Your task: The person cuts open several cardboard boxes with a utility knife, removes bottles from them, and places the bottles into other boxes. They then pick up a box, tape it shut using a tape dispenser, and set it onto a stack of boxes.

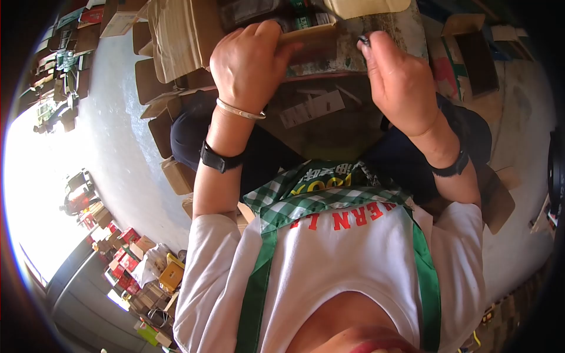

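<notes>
Here the left hand (pixel 244 65) grips the cardboard box (pixel 312 31) beneath it; rightward, the right hand (pixel 403 85) pinches a small dark object (pixel 364 40), which could slip if those fingertips loosen!

Open brown cardboard box (pixel 311 34), before the seated person. Near edge lay under the left hand (pixel 244 70), fingers curled over it. Inside, dark contents with a green printed label (pixel 302 22); remainder too shadowed to identify. Small black object (pixel 364 40), shape mostly hidden: pinched in the right hand (pixel 403 88), raised to the right of the box, apart from it.
</notes>
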A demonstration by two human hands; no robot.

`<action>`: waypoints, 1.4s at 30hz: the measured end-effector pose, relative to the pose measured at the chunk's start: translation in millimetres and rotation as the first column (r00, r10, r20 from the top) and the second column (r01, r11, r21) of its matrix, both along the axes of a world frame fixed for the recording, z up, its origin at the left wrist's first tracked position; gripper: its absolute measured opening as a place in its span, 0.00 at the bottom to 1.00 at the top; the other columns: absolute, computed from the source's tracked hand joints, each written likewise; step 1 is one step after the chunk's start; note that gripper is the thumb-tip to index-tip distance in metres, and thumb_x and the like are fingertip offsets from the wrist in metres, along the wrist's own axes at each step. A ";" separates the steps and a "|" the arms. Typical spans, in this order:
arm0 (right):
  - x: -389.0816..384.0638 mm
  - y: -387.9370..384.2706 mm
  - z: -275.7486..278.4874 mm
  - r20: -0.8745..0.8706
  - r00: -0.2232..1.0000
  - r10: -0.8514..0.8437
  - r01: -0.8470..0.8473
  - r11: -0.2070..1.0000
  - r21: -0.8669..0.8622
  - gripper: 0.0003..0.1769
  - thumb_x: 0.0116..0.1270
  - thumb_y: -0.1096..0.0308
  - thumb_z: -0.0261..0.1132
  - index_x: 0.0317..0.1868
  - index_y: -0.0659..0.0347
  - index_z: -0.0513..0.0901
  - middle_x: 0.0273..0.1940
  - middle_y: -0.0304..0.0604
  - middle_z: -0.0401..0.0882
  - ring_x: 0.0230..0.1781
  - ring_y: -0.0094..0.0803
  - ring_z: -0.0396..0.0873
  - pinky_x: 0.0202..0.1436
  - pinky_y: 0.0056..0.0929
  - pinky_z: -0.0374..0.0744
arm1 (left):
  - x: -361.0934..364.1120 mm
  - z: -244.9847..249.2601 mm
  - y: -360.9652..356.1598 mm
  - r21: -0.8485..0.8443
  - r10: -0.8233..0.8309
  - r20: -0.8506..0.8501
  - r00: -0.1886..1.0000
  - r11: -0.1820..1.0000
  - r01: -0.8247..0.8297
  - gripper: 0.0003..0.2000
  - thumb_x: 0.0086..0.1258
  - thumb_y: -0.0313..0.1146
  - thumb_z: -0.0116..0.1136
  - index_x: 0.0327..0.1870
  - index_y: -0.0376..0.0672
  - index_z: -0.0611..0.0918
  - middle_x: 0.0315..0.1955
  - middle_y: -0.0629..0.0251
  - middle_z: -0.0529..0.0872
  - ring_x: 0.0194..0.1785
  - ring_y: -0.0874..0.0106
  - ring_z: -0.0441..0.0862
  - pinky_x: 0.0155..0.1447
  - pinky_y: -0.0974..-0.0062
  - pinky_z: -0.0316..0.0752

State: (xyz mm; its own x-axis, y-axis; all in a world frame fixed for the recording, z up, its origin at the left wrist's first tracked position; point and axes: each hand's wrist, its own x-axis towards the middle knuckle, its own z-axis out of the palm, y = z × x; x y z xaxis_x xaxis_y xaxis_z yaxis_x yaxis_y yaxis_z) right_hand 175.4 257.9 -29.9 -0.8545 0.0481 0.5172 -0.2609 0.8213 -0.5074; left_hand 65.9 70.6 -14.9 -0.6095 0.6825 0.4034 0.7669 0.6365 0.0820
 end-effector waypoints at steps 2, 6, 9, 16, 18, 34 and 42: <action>-2.8 -1.5 -4.2 0.009 1.000 0.017 -0.017 1.000 0.024 0.05 0.61 0.75 0.58 0.33 0.60 0.68 0.21 0.46 0.76 0.20 0.45 0.77 0.20 0.37 0.74 | 0.5 0.8 0.2 -0.003 0.008 0.021 1.000 1.000 -0.008 0.14 0.49 0.41 0.68 0.23 0.44 0.75 0.20 0.64 0.79 0.28 0.60 0.78 0.32 0.65 0.72; -1.9 -2.0 -2.7 0.046 0.999 -0.003 -0.001 0.995 0.099 0.05 0.59 0.76 0.57 0.33 0.60 0.68 0.20 0.46 0.76 0.19 0.45 0.77 0.20 0.37 0.74 | 2.4 0.4 0.3 0.013 0.001 0.036 0.999 1.000 -0.002 0.12 0.48 0.39 0.67 0.25 0.45 0.77 0.20 0.65 0.79 0.30 0.61 0.78 0.34 0.66 0.72; -8.2 -5.3 2.1 0.072 0.997 -0.001 -0.007 0.994 0.109 0.05 0.59 0.76 0.56 0.33 0.61 0.68 0.19 0.46 0.75 0.19 0.45 0.77 0.20 0.37 0.75 | 3.2 3.0 2.3 0.020 -0.015 0.020 1.000 1.000 0.015 0.12 0.48 0.38 0.67 0.25 0.44 0.77 0.20 0.64 0.79 0.30 0.61 0.78 0.34 0.66 0.73; -2.8 1.0 -8.9 0.167 0.986 0.028 -0.048 0.992 0.119 0.05 0.57 0.76 0.56 0.32 0.61 0.67 0.19 0.49 0.76 0.21 0.49 0.78 0.22 0.42 0.76 | 2.9 4.9 -2.7 -0.021 -0.012 0.085 0.996 1.000 0.014 0.12 0.53 0.39 0.66 0.34 0.43 0.80 0.26 0.62 0.82 0.32 0.60 0.80 0.35 0.67 0.74; -4.8 -1.0 -12.5 0.195 0.980 -0.028 -0.003 0.988 0.158 0.05 0.57 0.76 0.56 0.32 0.61 0.67 0.20 0.51 0.76 0.22 0.51 0.77 0.24 0.43 0.76 | 2.1 6.4 -1.4 -0.013 -0.033 0.051 0.998 0.999 0.033 0.12 0.53 0.39 0.66 0.33 0.44 0.80 0.26 0.63 0.82 0.32 0.60 0.80 0.34 0.67 0.74; 12.8 11.0 -69.0 0.188 0.982 0.029 -0.049 0.994 0.098 0.03 0.61 0.73 0.58 0.35 0.60 0.73 0.27 0.52 0.78 0.27 0.50 0.79 0.27 0.43 0.76 | 23.0 -30.2 -12.9 0.078 0.014 -0.240 0.971 0.997 0.005 0.04 0.49 0.32 0.56 0.24 0.49 0.73 0.24 0.74 0.80 0.27 0.71 0.79 0.29 0.73 0.73; -10.6 116.7 -151.6 0.616 0.721 -0.317 0.495 0.858 -0.138 0.14 0.69 0.61 0.52 0.42 0.63 0.77 0.25 0.50 0.79 0.30 0.49 0.78 0.36 0.39 0.75 | 33.7 16.4 -48.6 0.326 0.047 0.029 0.998 0.944 -0.053 0.25 0.55 0.40 0.65 0.54 0.43 0.75 0.54 0.59 0.76 0.60 0.59 0.71 0.62 0.62 0.64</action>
State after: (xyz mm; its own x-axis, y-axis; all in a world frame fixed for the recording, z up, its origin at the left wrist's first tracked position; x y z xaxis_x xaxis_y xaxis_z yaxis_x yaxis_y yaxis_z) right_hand 164.8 374.6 -181.5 -0.8432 0.5210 -0.1325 0.4645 0.5821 -0.6673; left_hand 99.6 21.9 1.4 -0.6499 0.4837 0.5863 0.7308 0.6096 0.3071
